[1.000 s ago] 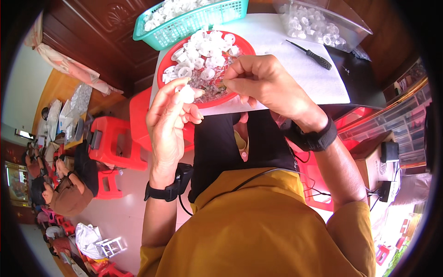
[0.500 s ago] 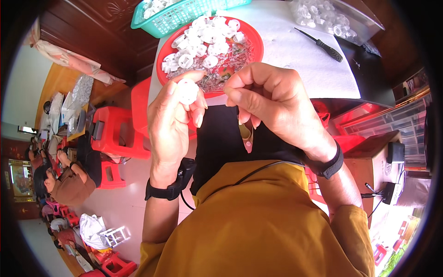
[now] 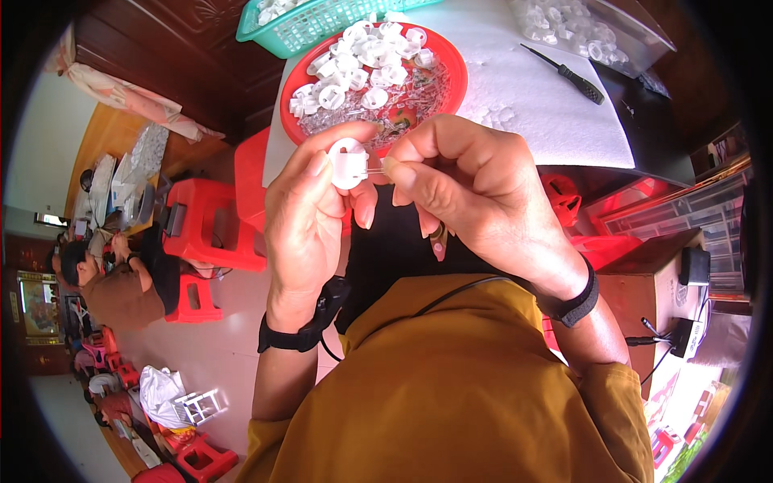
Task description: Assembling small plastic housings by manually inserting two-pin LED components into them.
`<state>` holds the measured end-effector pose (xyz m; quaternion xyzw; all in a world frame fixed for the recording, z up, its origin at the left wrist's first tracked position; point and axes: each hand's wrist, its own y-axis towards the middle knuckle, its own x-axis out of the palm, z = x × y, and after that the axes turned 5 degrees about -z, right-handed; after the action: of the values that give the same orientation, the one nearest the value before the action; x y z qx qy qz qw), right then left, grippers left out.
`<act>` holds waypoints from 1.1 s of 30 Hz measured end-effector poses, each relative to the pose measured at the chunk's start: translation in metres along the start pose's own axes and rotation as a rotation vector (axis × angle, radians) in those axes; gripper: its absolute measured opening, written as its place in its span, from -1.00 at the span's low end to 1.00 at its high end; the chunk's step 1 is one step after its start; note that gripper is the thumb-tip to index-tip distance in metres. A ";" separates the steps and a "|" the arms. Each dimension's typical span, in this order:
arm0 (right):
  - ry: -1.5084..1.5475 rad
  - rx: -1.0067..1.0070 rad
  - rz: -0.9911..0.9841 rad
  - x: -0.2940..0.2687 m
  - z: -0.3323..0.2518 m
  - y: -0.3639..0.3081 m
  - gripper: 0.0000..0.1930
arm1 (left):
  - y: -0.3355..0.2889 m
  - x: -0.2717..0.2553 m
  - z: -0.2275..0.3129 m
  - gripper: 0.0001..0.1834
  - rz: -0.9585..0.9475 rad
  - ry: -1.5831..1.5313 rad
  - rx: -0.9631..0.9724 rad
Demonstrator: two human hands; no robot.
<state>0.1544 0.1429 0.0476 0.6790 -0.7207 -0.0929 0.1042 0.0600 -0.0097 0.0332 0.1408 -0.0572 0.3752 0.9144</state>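
My left hand (image 3: 303, 211) grips a white round plastic part (image 3: 348, 165) between thumb and fingers, its slotted, blocky side turned toward the right. My right hand (image 3: 479, 181) pinches a small clear pin-like piece (image 3: 375, 170) with thin parallel prongs. Those prongs reach the edge of the white part; whether they enter it cannot be made out. Just beyond the hands lies a red round tray (image 3: 462, 80). A heap of similar white parts (image 3: 374, 52) fills its far side, and many clear pin-like pieces (image 3: 423, 95) lie nearer.
A green basket (image 3: 278, 36) of white parts stands behind the tray. On the white-covered table (image 3: 523, 113) lies a black-handled screwdriver (image 3: 581, 84), with a clear bin (image 3: 636, 32) of parts beyond. Red stools (image 3: 211, 225) stand left; a seated person (image 3: 121, 282) is farther off.
The white part has turned, so its slotted side now shows. My hands have come closer together, and the clear piece in my right hand now meets the part.
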 end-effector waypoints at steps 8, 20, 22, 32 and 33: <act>-0.013 -0.040 0.032 0.000 0.004 -0.002 -0.83 | 0.003 -0.009 -0.002 -0.49 -0.131 -0.065 0.069; 0.002 0.009 0.078 0.002 0.009 0.006 -0.70 | 0.012 -0.014 -0.006 -0.49 -0.148 -0.068 0.108; -0.004 0.013 0.089 0.002 0.011 0.009 -0.70 | 0.015 -0.014 -0.006 -0.49 -0.138 -0.060 0.105; 0.049 0.075 0.138 -0.002 0.023 0.022 -0.71 | 0.027 -0.028 -0.019 -0.53 -0.214 -0.082 0.188; 0.054 0.076 0.134 -0.002 0.025 0.024 -0.71 | 0.029 -0.029 -0.021 -0.53 -0.213 -0.084 0.181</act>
<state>0.1250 0.1466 0.0301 0.6348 -0.7647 -0.0401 0.1037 0.0188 -0.0031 0.0129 0.2435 -0.0459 0.2737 0.9293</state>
